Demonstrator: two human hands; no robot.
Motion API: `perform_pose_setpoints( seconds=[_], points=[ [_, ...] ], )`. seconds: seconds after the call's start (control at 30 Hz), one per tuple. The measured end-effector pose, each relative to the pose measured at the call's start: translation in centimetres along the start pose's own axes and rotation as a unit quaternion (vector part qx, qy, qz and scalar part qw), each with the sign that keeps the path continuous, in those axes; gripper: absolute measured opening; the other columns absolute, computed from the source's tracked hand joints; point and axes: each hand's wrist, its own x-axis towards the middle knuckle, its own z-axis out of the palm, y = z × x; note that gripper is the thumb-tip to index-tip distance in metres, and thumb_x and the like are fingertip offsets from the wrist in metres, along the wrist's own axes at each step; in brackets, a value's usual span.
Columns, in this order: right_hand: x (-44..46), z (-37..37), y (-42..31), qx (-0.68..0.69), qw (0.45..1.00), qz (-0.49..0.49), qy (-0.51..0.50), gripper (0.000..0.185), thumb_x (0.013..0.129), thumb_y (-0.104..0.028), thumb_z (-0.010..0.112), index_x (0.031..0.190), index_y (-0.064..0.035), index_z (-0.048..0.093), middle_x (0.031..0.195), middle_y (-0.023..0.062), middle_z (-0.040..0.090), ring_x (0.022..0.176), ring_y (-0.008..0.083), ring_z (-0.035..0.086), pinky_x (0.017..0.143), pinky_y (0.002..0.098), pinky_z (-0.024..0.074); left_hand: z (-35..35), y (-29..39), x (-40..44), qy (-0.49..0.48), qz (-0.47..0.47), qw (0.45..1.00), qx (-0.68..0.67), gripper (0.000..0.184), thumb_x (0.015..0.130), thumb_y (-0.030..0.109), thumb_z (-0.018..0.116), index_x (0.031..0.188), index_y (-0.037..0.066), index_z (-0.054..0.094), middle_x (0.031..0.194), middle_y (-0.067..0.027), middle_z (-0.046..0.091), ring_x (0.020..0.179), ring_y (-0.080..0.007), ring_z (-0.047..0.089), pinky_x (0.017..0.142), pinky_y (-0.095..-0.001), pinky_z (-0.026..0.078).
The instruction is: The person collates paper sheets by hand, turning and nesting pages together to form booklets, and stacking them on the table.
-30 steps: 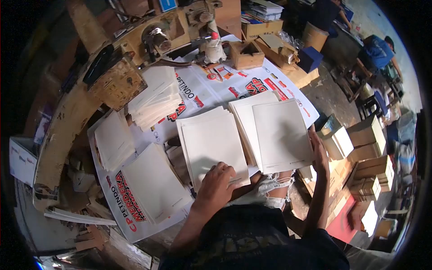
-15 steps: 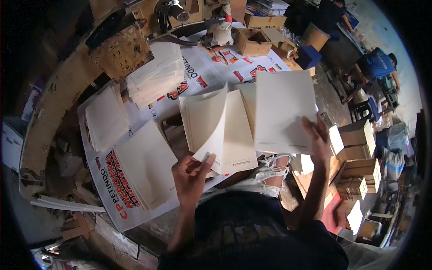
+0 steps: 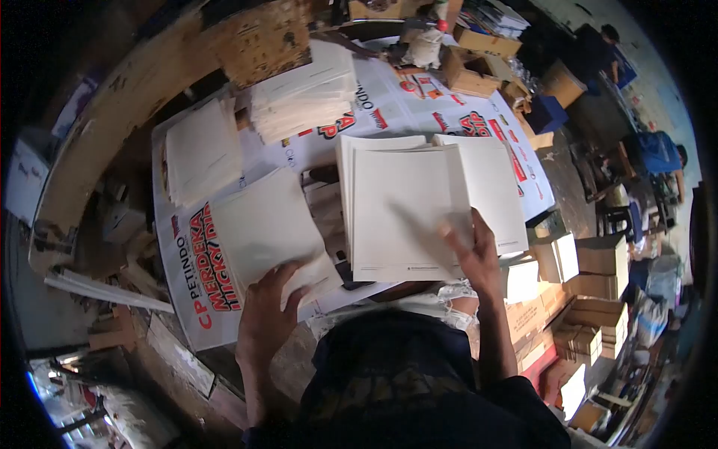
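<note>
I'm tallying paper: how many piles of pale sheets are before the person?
5: far-left pile, back pile, front-left pile at the left hand, middle pile beneath the sheet at the right hand, and right pile. Others may be hidden.

Bare banner (image 3: 400, 97) runs behind the middle stack (image 3: 407, 209) — open lane over to the wooden box (image 3: 467, 71), which blocks the far side beside the wrapped bottle (image 3: 424, 46). Rear stack (image 3: 303, 97) walls off the left. Middle stack overlaps right stack (image 3: 497, 194) — no slot there. Right hand (image 3: 477, 254) crowds the middle stack's right edge.
</note>
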Motion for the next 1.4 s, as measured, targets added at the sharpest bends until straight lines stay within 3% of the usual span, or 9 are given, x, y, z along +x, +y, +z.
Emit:
perform_pose_setpoints(
  seconds=[0.17, 0.37, 0.47, 0.57, 0.67, 0.83, 1.0, 1.17, 1.4],
  points=[
    [-0.5, 1.0, -1.3, 0.075, 0.996, -0.056, 0.006, 0.043, 0.086, -0.011, 0.068, 0.124, 0.0005, 0.053, 0.107, 0.01, 0.065, 0.094, 0.0172, 0.061, 0.087, 0.0304, 0.0473, -0.1, -1.7, -1.0, 0.104, -0.077, 0.969, -0.21, 0.009, 0.085, 0.005, 0.069, 0.087, -0.004, 0.067, 0.068, -0.0107, 0.068, 0.062, -0.0182, 0.068, 0.058, -0.0285, 0.05],
    [-0.2, 2.6, -3.7, 0.152, 0.988, 0.024, 0.012, 0.052, 0.093, -0.01, 0.057, 0.142, -0.0017, 0.039, 0.112, 0.0139, 0.065, 0.104, 0.0183, 0.062, 0.095, 0.031, 0.0454, 0.8, -7.0, -4.3, 0.422, -0.096, 0.707, -0.56, 0.03, 0.093, 0.019, 0.063, 0.114, -0.003, 0.06, 0.105, -0.0121, 0.066, 0.098, -0.0156, 0.061, 0.084, -0.0306, 0.049],
    [0.1, 6.9, -1.4, 0.116, 0.98, -0.06, -0.153, 0.06, 0.095, 0.001, 0.043, 0.15, -0.0056, 0.022, 0.127, 0.0195, 0.057, 0.118, 0.0223, 0.055, 0.103, 0.0345, 0.0408, -1.7, -8.0, -4.5, 0.268, 0.01, 0.663, -0.699, 0.037, 0.099, 0.028, 0.049, 0.119, -0.002, 0.057, 0.12, -0.0171, 0.061, 0.111, -0.0233, 0.058, 0.099, -0.0388, 0.043],
    [-0.1, 12.5, -2.4, 0.18, 0.926, -0.03, -0.332, 0.062, 0.093, -0.001, 0.048, 0.15, -0.0036, 0.021, 0.14, 0.014, 0.046, 0.126, 0.0186, 0.046, 0.108, 0.0334, 0.0353, -0.4, -12.2, -3.5, 0.237, -0.176, 0.927, -0.234, 0.061, 0.1, 0.049, 0.037, 0.125, -0.003, 0.056, 0.124, -0.0193, 0.059, 0.117, -0.0282, 0.055, 0.105, -0.0441, 0.038],
    [-1.4, 17.5, -3.1, 0.239, 0.898, 0.01, -0.369, 0.062, 0.093, -0.003, 0.05, 0.149, -0.0023, 0.023, 0.139, 0.0093, 0.045, 0.125, 0.0167, 0.043, 0.105, 0.0321, 0.0354, 1.0, -9.4, -3.6, 0.232, -0.08, 0.888, 0.388, 0.038, 0.098, 0.027, 0.051, 0.122, -0.002, 0.055, 0.11, -0.0241, 0.064, 0.108, -0.0346, 0.06, 0.099, -0.0437, 0.041],
    [0.3, 15.8, -3.3, 0.174, 0.896, -0.044, -0.406, 0.057, 0.094, -0.01, 0.055, 0.143, -0.0051, 0.028, 0.136, 0.0172, 0.044, 0.125, 0.0201, 0.046, 0.101, 0.0339, 0.0423, -4.4, -5.8, -2.4, 0.265, -0.196, 0.938, -0.109, 0.03, 0.09, 0.015, 0.065, 0.114, -0.001, 0.059, 0.089, -0.0138, 0.067, 0.074, -0.0173, 0.062, 0.063, -0.0301, 0.048],
    [8.1, 4.9, -10.6, -0.006, 0.937, -0.338, -0.092, 0.045, 0.084, 0.004, 0.056, 0.128, -0.0052, 0.049, 0.122, 0.0136, 0.057, 0.114, 0.022, 0.056, 0.095, 0.0337, 0.0443, -6.7, -16.4, 2.9, 0.401, -0.092, 0.91, -0.05, 0.037, 0.094, 0.023, 0.058, 0.123, 0.001, 0.058, 0.089, -0.0127, 0.066, 0.074, -0.0145, 0.057, 0.067, -0.0327, 0.048],
    [23.1, -3.4, -18.1, -0.284, 0.741, -0.572, 0.208, 0.038, 0.086, -0.001, 0.054, 0.123, -0.0119, 0.056, 0.132, 0.013, 0.055, 0.119, 0.0312, 0.054, 0.104, 0.0398, 0.0367, -8.5, -29.3, 12.6, 0.318, -0.127, 0.93, -0.133, 0.038, 0.094, 0.028, 0.057, 0.122, 0.002, 0.059, 0.098, -0.0184, 0.068, 0.083, -0.024, 0.065, 0.071, -0.0372, 0.049],
    [36.2, -6.1, -26.0, -0.398, 0.664, -0.606, 0.184, 0.05, 0.086, -0.004, 0.046, 0.136, -0.0004, 0.04, 0.117, 0.0209, 0.058, 0.1, 0.0356, 0.055, 0.084, 0.0411, 0.0431, -7.2, -25.4, 16.3, 0.249, -0.234, 0.921, 0.189, 0.057, 0.094, 0.028, 0.052, 0.148, 0.027, 0.033, 0.141, -0.0174, 0.044, 0.125, -0.0383, 0.045, 0.098, -0.0499, 0.037]
  ],
)
